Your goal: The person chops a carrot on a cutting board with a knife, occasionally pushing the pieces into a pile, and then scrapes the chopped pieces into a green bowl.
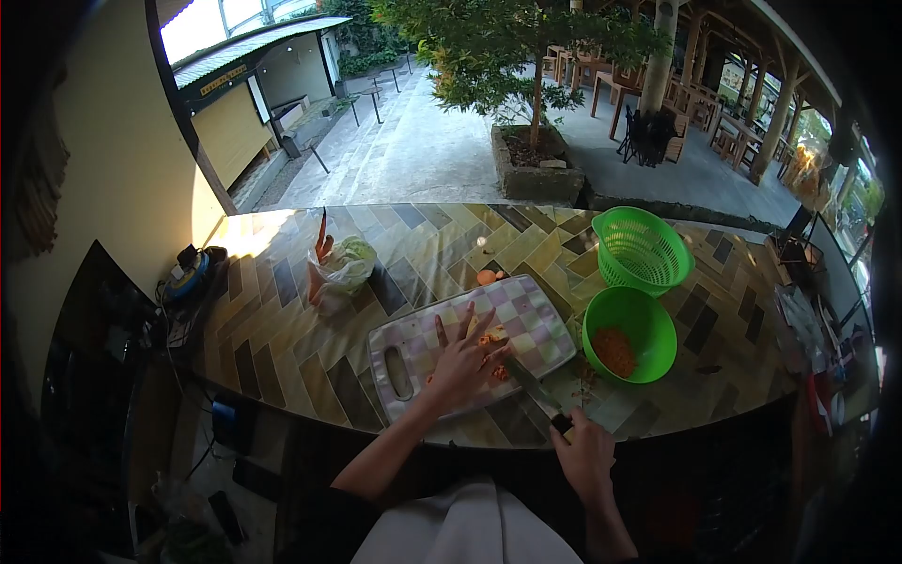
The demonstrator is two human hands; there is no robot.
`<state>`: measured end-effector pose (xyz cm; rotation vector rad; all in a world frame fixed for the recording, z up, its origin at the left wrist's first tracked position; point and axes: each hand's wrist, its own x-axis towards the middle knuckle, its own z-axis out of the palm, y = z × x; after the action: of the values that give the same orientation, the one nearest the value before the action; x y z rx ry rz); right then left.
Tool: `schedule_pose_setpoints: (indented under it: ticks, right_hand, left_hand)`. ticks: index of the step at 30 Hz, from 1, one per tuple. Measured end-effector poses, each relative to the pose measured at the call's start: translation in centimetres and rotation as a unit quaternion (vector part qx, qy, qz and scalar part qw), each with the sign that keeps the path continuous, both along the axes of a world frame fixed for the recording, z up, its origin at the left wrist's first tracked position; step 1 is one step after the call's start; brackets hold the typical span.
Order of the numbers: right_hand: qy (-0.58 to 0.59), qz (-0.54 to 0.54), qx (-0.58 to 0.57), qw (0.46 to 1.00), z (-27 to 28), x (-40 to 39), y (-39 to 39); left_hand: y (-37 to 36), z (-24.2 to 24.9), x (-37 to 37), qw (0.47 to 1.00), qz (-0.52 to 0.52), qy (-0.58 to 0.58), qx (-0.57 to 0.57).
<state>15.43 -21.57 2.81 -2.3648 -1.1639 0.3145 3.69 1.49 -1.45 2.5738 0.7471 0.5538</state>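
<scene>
My left hand (460, 362) is spread over the checkered cutting board (536, 315), its fingers apart and the fingertips close to small orange-red chopped pieces (501, 373). What kind of food these are I cannot make out. Closed around the dark handle of a knife (536, 388), my right hand (584, 456) is at the table's front edge. The blade points up and left across the board's lower right side, its tip close to my left hand. A green bowl (665, 329) holding finely cut orange food (614, 352) stands right of the board.
Behind the bowl stands a green colander (644, 246). Round brownish items (487, 277) lie at the board's far edge. A plastic bag of pale green vegetables (345, 261) sits to the left, with carrot-like orange pieces (324, 242) beside it. Cables and a blue-sided object (188, 273) occupy the left end.
</scene>
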Motion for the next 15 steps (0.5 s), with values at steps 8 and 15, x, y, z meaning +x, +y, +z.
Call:
schedule_pose_setpoints:
  ticks: [8, 15]
  right_hand:
    - [0.101, 0.021, 0.014, 0.995, 0.2, 1.5, -1.3]
    - [0.391, 0.018, 0.069, 0.918, -1.1, 1.3, 0.4]
  left_hand:
    - [1.5, -0.7, 0.1, 0.985, 0.11, -0.121, -0.047]
    - [0.6, 1.4, -3.0, 0.967, 0.134, -0.186, -0.111]
